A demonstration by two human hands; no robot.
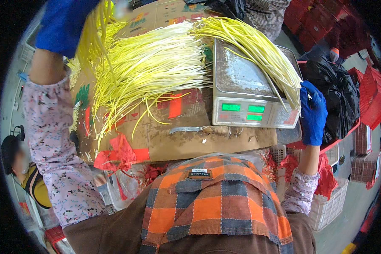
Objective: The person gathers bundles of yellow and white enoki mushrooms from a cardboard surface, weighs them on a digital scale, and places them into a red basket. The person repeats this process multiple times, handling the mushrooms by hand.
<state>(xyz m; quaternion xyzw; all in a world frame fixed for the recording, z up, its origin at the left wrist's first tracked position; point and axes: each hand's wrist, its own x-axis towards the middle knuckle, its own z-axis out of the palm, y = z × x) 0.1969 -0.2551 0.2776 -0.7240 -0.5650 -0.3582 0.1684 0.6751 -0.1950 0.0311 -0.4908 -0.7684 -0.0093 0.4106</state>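
Note:
My left hand [66, 27], in a blue glove, is raised at the upper left and cut off by the picture's edge. Blurred yellow chive strands [93, 41] hang from it. Below and beside them, a wide layer of yellow chives [152, 60] with white stems lies on flattened cardboard [177, 143]. A separate bundle of chives [257, 44] rests across a digital scale [241, 70] with lit green displays. My right hand [312, 114], also gloved in blue, touches the bundle's white ends at the scale's right edge; its grip is partly hidden.
A knife [197, 129] lies in front of the scale. Red plastic scraps [120, 150] hang at the table's near edge. A black plastic bag [333, 98] and a white crate [331, 203] are on the right. Other people [346, 35] are nearby, one [35, 181] at the left.

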